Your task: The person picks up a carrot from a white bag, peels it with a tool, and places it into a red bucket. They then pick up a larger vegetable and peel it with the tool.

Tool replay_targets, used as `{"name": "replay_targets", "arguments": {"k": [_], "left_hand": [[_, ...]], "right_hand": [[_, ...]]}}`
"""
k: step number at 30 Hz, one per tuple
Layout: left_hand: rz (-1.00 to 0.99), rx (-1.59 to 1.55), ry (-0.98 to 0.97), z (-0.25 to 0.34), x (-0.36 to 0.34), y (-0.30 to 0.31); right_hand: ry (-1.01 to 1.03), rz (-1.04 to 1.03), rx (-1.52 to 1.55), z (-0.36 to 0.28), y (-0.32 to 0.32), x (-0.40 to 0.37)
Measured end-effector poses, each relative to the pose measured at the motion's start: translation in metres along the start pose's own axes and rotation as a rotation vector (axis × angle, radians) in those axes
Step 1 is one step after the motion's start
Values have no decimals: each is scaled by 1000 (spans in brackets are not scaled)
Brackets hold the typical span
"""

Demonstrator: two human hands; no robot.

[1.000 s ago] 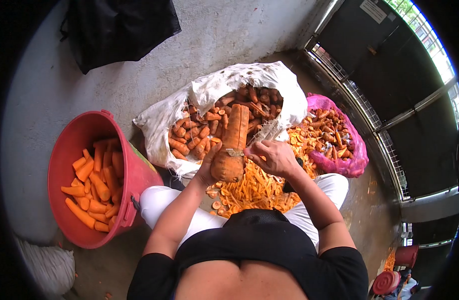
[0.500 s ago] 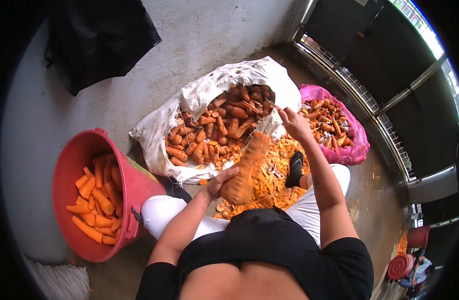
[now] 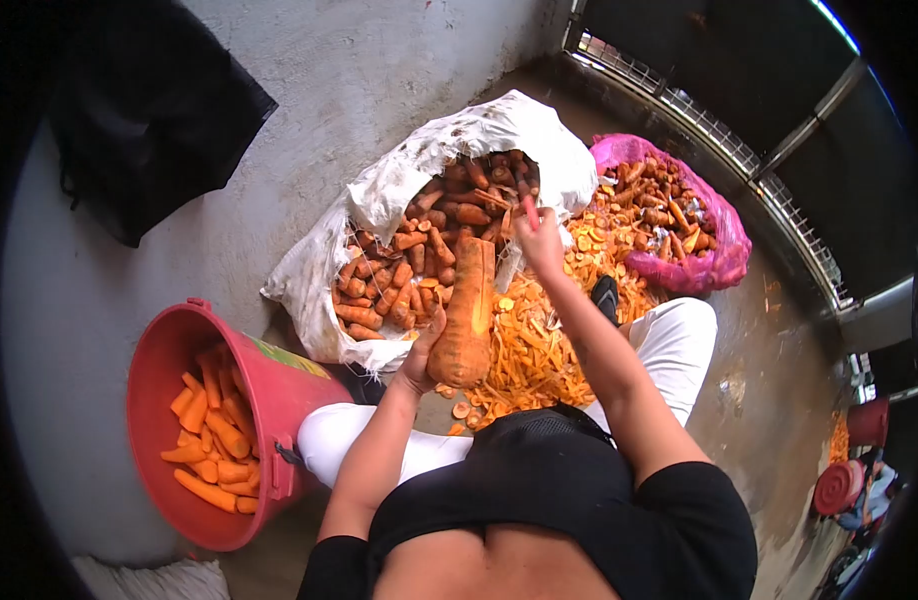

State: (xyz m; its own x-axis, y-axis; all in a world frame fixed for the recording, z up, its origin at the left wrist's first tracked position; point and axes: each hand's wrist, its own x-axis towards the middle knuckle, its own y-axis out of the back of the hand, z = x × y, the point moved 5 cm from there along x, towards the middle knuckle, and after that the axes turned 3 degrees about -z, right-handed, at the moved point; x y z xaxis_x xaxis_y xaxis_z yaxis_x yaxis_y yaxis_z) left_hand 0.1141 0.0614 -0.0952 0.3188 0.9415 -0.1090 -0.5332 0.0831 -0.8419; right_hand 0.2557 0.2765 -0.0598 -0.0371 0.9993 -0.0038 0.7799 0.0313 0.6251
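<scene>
One head-worn camera looks steeply forward and down, close above the left hand (image 3: pixel 422 352) and right hand (image 3: pixel 539 242); its wide fisheye view reaches the white sack (image 3: pixel 499 120) and red bucket (image 3: pixel 154 380)

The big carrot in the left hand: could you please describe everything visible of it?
The carrot is very large, thick, tapering away from the person. Its skin looks dull orange-brown and dirty, with one brighter orange strip, seemingly peeled, down its upper face. The left hand grips its thick near end, holding it over the peelings. Its narrow end points at the sack, beside the right hand, which grips a thin red tool; contact there is unclear.
</scene>
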Motion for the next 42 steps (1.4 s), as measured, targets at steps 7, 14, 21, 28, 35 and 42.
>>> {"name": "replay_targets", "arguments": {"k": [7,14,21,28,35,42], "left_hand": [[-22,-51,-8,-6,2,9],[-3,13,-4,-1,4,11],[47,38,43,-11,-6,28],[-82,-194,-7,11,3,5],[-108,-123,-17,26,-2,4],[-22,-97,3,23,1,15]], "right_hand": [[183,-452,112,-14,36,-54],[708,-602,-353,-49,42,-121],[734,-515,-472,-52,49,-88],[694,-370,-504,-49,23,-56],[785,-419,-595,-55,3,-38],[543,-558,-727,-45,-9,-19]]}}
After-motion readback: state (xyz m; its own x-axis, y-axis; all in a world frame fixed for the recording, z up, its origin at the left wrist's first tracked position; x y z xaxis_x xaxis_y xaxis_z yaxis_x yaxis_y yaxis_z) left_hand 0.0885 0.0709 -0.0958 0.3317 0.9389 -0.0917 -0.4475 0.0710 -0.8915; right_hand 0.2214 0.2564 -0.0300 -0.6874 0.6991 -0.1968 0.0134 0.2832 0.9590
